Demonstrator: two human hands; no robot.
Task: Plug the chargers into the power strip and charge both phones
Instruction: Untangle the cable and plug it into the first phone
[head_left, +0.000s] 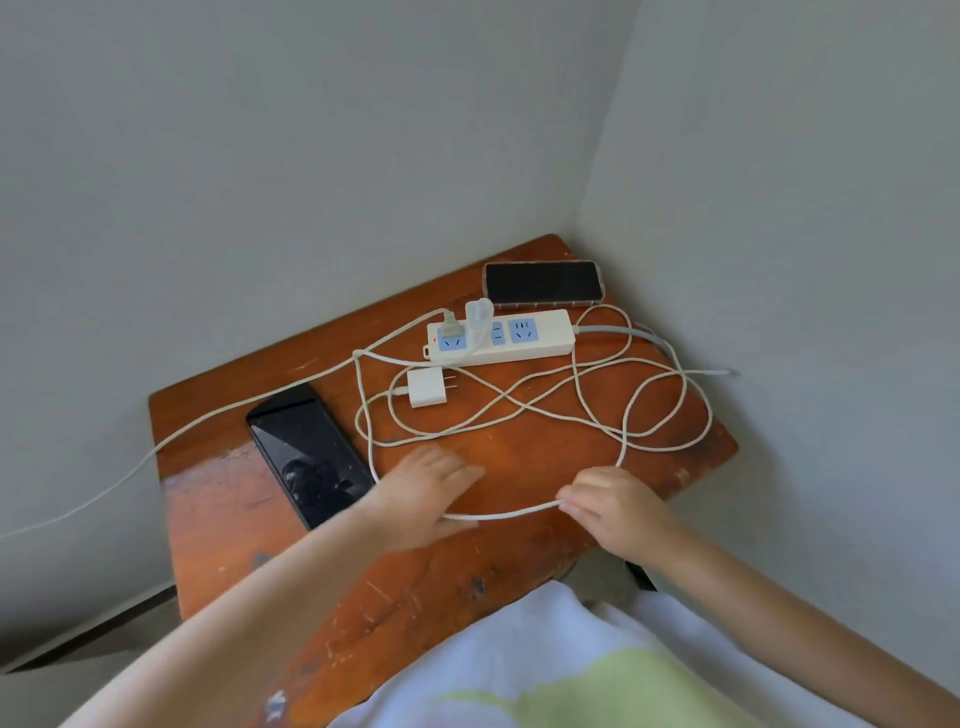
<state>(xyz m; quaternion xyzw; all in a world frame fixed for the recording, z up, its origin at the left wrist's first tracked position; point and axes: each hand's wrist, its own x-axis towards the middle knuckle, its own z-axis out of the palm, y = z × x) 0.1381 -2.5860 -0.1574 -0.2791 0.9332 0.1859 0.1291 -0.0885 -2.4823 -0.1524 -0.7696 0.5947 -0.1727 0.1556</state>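
A white power strip (535, 340) lies at the back of the small wooden table (519, 561), with one white charger (479, 315) plugged into it beside a flat grey plug. A second white charger (427, 387) lies loose in front of the strip, prongs toward the right. White cables (519, 410) loop tangled across the tabletop. One black phone (310, 457) lies at the left, another phone (544, 283) behind the strip. My left hand (423, 493) rests on a cable near the front. My right hand (610, 506) pinches the same cable loop.
The table stands in a corner between two pale walls (779, 208). A white cord (104, 488) runs off the table's left side. A light cloth (545, 670) with a green patch lies at the near edge. The table's right edge (727, 447) is close to the wall.
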